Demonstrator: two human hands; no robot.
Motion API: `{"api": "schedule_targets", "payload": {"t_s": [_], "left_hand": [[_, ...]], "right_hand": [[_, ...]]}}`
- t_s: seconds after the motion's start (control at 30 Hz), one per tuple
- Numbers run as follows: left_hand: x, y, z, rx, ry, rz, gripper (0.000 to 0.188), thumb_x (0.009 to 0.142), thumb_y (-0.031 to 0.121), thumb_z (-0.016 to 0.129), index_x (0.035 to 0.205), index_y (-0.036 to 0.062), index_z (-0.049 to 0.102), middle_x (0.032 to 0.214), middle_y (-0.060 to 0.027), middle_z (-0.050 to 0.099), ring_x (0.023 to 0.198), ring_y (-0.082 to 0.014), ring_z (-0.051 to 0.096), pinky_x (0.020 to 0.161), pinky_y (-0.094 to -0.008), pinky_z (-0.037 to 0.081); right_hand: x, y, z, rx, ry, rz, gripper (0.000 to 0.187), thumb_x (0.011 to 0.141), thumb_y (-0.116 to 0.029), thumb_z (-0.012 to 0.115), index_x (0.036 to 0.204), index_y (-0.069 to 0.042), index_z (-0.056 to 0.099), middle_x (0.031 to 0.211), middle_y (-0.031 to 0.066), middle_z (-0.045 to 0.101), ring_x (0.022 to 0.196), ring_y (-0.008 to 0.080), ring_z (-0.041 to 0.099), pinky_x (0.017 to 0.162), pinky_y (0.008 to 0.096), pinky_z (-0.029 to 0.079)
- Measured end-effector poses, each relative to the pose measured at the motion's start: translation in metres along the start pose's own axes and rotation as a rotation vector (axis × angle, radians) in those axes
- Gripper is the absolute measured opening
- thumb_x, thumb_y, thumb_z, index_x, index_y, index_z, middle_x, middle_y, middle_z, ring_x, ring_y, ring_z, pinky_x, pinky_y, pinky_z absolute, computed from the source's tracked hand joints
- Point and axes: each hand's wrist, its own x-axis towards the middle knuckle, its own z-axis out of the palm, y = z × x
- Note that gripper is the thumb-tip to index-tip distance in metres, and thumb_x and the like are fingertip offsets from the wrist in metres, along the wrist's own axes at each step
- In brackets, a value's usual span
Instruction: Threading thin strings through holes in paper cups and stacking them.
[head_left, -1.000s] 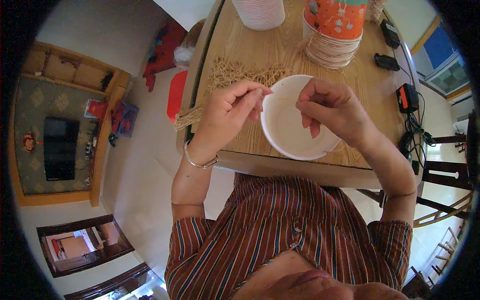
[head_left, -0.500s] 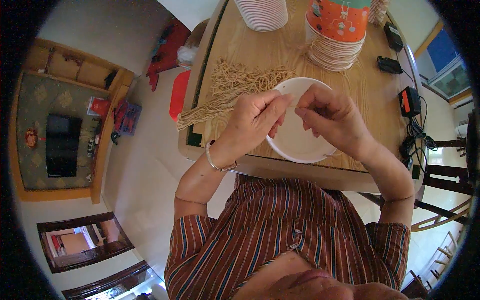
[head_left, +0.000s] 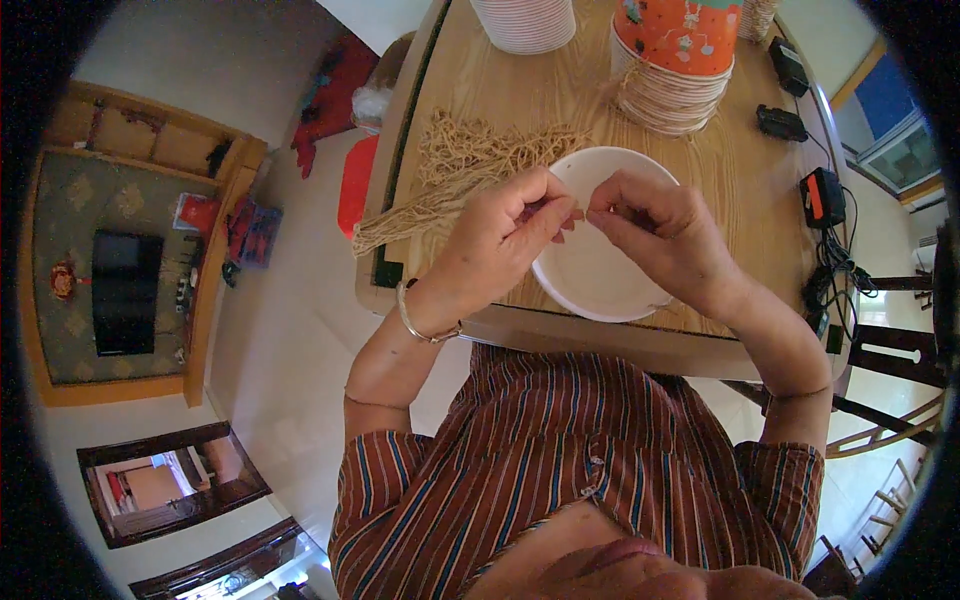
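White tub [head_left: 592, 278]: round, pale inside, slim rim. Both hands [head_left: 668, 238] pinched tight above; anything held too small to tell.

A pale, glossy floor [head_left: 290, 300] spreads around the wood-grained surface [head_left: 755, 190], which has rounded corners. On the left, a black television [head_left: 127, 293] stands against a patterned grey-green wall panel [head_left: 75, 205] inside an orange-brown wooden frame [head_left: 115, 393], with a round red ornament [head_left: 63, 281] beside the screen. Below, a dark-framed opening [head_left: 105, 500] shows a brighter space. A red seat-like object [head_left: 357, 185] sits just beside the surface's left edge. On the right are a wood-edged window [head_left: 895, 165] and dark wooden chairs [head_left: 900, 362]; light gleams off the floor there.
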Motion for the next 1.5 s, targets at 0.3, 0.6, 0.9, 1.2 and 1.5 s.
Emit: {"api": "schedule_targets", "payload": {"t_s": [0.3,0.6,0.9,1.2,1.5], "left_hand": [[-0.02,-0.032,0.006,0.785,0.05,0.641,0.012,0.081,0.012,0.07,0.09,0.0066,0.064,0.087,-0.0051,0.063,0.089,-0.0239,0.062,0.099,-0.0497,0.038],[-0.046,-0.049,0.045,0.674,0.317,0.488,0.011,0.081,0.009,0.067,0.091,0.0076,0.063,0.084,-0.0041,0.061,0.083,-0.023,0.059,0.097,-0.0502,0.035],[-0.061,-0.029,0.061,0.766,0.237,0.412,0.025,0.081,0.015,0.068,0.104,0.0063,0.063,0.1,-0.0051,0.062,0.107,-0.0231,0.056,0.098,-0.052,0.032],[-0.061,-0.034,0.065,0.837,0.102,0.594,0.034,0.075,0.008,0.062,0.108,0.0016,0.066,0.106,-0.0098,0.064,0.095,-0.023,0.063,0.088,-0.0428,0.045],[-0.057,-0.018,0.028,0.402,0.403,0.41,0.013,0.091,0.004,0.055,0.104,0.0017,0.056,0.098,-0.0142,0.059,0.089,-0.0259,0.059,0.078,-0.0344,0.048]], "right_hand": [[-0.033,-0.01,0.012,-0.705,-0.226,-0.174,0.023,0.084,-0.011,0.057,0.105,-0.008,0.049,0.079,0.0082,0.063,0.075,0.0271,0.067,0.061,0.0438,0.053],[-0.042,0.018,0.017,-0.639,-0.182,-0.371,0.034,0.076,-0.011,0.061,0.107,-0.005,0.049,0.076,0.0083,0.059,0.069,0.0283,0.065,0.059,0.0387,0.051],[-0.015,0.039,-0.028,-0.578,-0.294,-0.642,0.017,0.081,-0.01,0.062,0.095,-0.006,0.052,0.074,0.0092,0.06,0.065,0.0291,0.063,0.053,0.0393,0.049],[-0.001,0.004,-0.014,0.195,-0.069,0.211,0.012,0.093,-0.017,0.059,0.09,-0.006,0.055,0.063,0.0033,0.053,0.055,0.0111,0.053,0.049,0.0267,0.042],[-0.003,-0.008,-0.003,0.394,-0.135,0.418,0.009,0.096,-0.018,0.057,0.094,-0.01,0.054,0.064,-0.0073,0.042,0.053,0.0013,0.034,0.045,0.0187,0.027]]}}
